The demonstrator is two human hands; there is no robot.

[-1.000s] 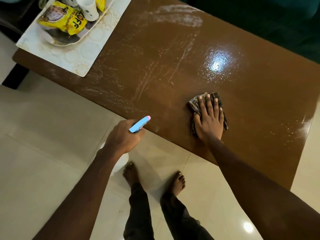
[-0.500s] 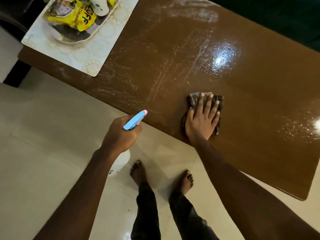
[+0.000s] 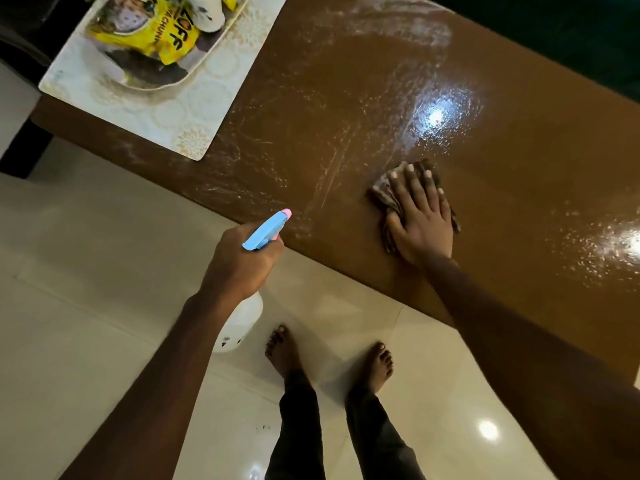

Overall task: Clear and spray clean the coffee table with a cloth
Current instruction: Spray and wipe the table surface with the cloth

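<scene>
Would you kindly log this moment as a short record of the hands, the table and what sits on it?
left hand: grips spray bottle, just off the table
right hand: flat on cloth, pressing it on table
surface: wet streaks and droplets across it
far left corner: placemat bearing tray with yellow packet and cup
</scene>
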